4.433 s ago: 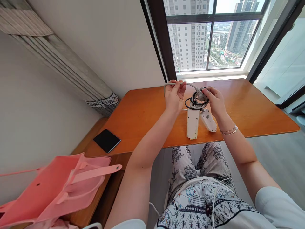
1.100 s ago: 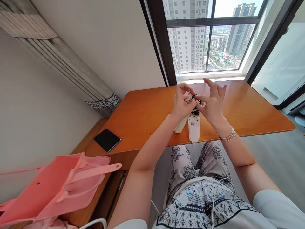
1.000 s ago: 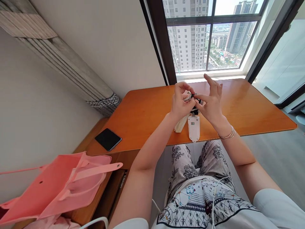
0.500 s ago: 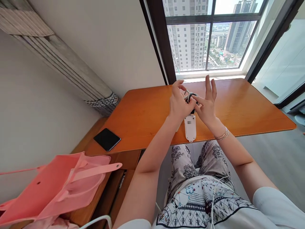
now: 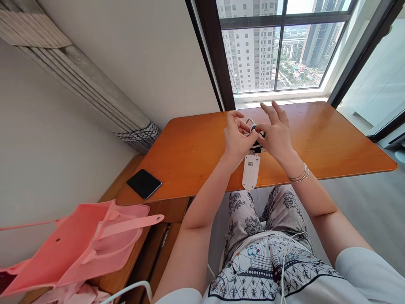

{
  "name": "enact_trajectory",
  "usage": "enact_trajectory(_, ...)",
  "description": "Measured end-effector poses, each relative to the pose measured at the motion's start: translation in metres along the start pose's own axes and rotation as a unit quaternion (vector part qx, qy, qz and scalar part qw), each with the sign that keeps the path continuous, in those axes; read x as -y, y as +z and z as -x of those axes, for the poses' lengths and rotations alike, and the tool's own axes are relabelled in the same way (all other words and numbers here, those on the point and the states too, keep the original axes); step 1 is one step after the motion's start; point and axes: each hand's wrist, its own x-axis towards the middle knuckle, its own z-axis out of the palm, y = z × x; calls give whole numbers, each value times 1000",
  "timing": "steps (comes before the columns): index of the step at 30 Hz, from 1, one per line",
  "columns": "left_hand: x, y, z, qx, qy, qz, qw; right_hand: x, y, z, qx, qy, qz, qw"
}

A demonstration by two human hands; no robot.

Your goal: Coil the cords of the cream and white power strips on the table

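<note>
Between our hands sit the coiled cords, with left hand and right hand both pinching at them, the right's outer fingers spread. Seconds ago we held a cord stretched out; now our hands have closed together, suggesting closer fastening or untangling work. Just below them, the labelled white power unit tilts slightly; whether it touches the desk we cannot tell. Our fingers cover the gripped spot; a second unit seems lost behind our left forearm.
</note>
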Motion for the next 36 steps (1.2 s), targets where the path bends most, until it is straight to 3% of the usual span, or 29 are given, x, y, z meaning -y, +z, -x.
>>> enact_trajectory(10, 4, -2, -2, 85, 117, -122, 982, -18, 5, -4, -33, -76, -57, 995)
enact_trajectory(20, 13, -8, 9, 97, 86, -168, 977, -18, 7, -4, 34, -84, -37, 995)
enact_trajectory(30, 27, 6, 10, 72, 81, -76, 991, -14, -8, -13, 165, -99, 19, 981)
enact_trajectory(36, 21, 1, 4, 101, 77, -83, 988, -10, -4, 6, 155, -36, -29, 987)
